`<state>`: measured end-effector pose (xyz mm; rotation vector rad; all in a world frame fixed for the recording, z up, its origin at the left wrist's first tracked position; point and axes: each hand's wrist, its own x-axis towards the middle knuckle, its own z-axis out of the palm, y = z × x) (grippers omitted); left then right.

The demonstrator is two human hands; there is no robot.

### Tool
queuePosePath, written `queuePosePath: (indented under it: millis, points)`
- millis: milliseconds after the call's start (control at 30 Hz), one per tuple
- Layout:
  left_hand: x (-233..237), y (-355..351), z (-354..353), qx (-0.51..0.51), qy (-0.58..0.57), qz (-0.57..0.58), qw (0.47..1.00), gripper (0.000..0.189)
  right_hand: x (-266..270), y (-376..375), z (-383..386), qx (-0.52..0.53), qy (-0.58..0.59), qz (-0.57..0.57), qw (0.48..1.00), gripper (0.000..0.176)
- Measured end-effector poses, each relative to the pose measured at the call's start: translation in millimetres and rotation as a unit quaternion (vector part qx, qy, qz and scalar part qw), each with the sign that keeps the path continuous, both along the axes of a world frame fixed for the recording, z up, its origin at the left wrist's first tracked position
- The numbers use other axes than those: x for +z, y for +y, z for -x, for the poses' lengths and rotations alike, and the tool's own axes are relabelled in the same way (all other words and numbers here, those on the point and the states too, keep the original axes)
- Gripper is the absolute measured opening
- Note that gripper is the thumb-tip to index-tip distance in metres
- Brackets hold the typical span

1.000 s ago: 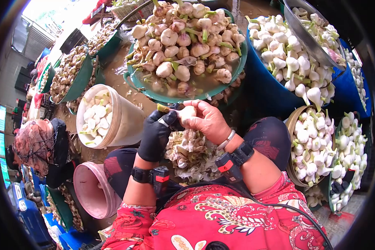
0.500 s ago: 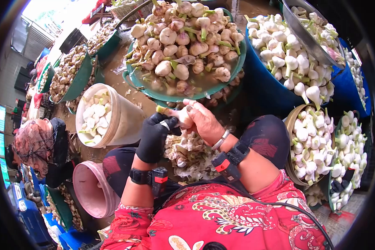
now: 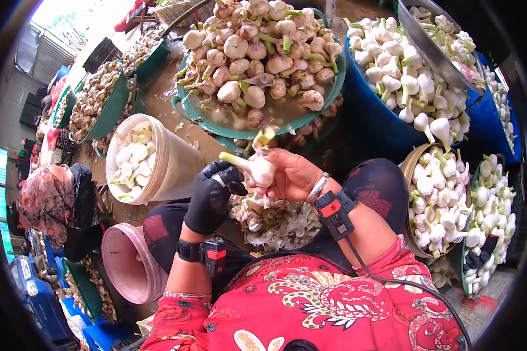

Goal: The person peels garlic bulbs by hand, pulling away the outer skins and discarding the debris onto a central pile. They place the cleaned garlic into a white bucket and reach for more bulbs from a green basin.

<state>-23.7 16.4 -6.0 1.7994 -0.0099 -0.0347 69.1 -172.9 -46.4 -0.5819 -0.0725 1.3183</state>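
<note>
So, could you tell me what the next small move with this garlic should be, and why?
Probably the left hand should draw away the stalky piece sticking up beside the garlic bulb: the right hand supports the bulb, whose own green stem points left, and peelings lie heaped below.

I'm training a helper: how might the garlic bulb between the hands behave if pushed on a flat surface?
The garlic bulb would probably roll, being rounded, though its jutting stem may swing it around. Being plump, it's likely firm, not floppy.
</note>
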Motion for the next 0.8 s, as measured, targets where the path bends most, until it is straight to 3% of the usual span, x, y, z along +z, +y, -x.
queuePosePath:
  millis: [33,167,200,233,267,300,333,367,433,500,533,567,633,667,700,733,767,800]
  points:
    - [-1.7,-6.0,4.4,0.100,0.157,0.264,0.946,0.026,0.4,1.7,1.1,-0.020,-0.025,-0.001,0.999,0.042]
    - [3.3,-24.7,1.3,0.150,0.079,0.269,0.948,0.019,11.4,10.4,10.4,-0.090,-0.105,0.101,0.985,0.033]
    - [3.8,-21.6,0.3,0.143,0.074,0.219,0.962,0.019,9.3,13.4,7.2,-0.114,-0.160,0.138,0.971,0.021]
    - [4.1,-18.7,-0.5,0.135,0.071,0.169,0.974,0.018,7.1,20.7,9.9,-0.220,-0.226,0.034,0.949,0.016]
    - [5.3,-16.4,-2.2,0.126,0.038,0.194,0.972,0.020,6.7,19.2,9.3,-0.292,-0.442,0.078,0.844,0.012]
    - [5.0,-11.1,-4.4,0.130,0.037,0.194,0.972,0.020,7.5,17.7,8.0,-0.345,-0.631,0.114,0.685,0.009]
    - [4.0,-3.1,-7.1,0.124,0.005,0.159,0.979,0.021,23.2,15.2,9.2,-0.349,-0.699,0.122,0.612,0.006]
    - [2.3,4.4,-8.3,0.118,-0.027,0.122,0.985,0.022,24.2,14.4,9.4,-0.348,-0.700,0.113,0.613,0.006]
    - [-9.7,20.2,-7.0,0.125,-0.040,0.082,0.988,0.026,22.9,7.6,10.5,-0.289,-0.775,0.101,0.552,0.004]
    - [-19.1,40.2,-1.6,0.128,-0.165,-0.230,0.951,0.030,16.9,-0.5,10.4,-0.257,-0.733,0.112,0.620,0.004]
    - [-18.6,37.3,-1.6,0.142,-0.168,-0.159,0.962,0.029,8.8,0.4,5.2,-0.317,-0.634,0.111,0.697,0.005]
    - [-15.8,39.5,-0.7,0.143,-0.169,-0.161,0.962,0.029,11.3,1.5,-0.4,-0.370,-0.522,0.111,0.760,0.006]
    - [-12.7,39.6,4.0,0.163,-0.202,-0.327,0.909,0.028,33.9,-16.3,-16.2,-0.348,-0.363,0.198,0.841,0.008]
    - [-14.7,37.5,6.0,0.162,-0.201,-0.325,0.910,0.028,17.8,-13.3,-18.3,-0.300,-0.438,0.199,0.824,0.011]
    - [-17.5,33.8,6.7,0.153,-0.172,-0.185,0.955,0.026,12.3,-14.0,-17.0,-0.163,-0.540,0.193,0.803,0.022]
    - [-19.5,30.3,6.1,0.140,-0.138,-0.040,0.980,0.025,2.3,-10.6,-10.1,-0.081,-0.545,0.214,0.806,0.027]
    - [-19.4,27.7,4.0,0.135,-0.137,-0.039,0.981,0.025,2.5,-2.7,-0.5,0.000,-0.545,0.233,0.805,0.033]
    - [-18.6,24.3,1.8,0.124,-0.130,-0.042,0.983,0.024,6.3,3.1,5.7,-0.062,-0.574,0.252,0.777,0.042]
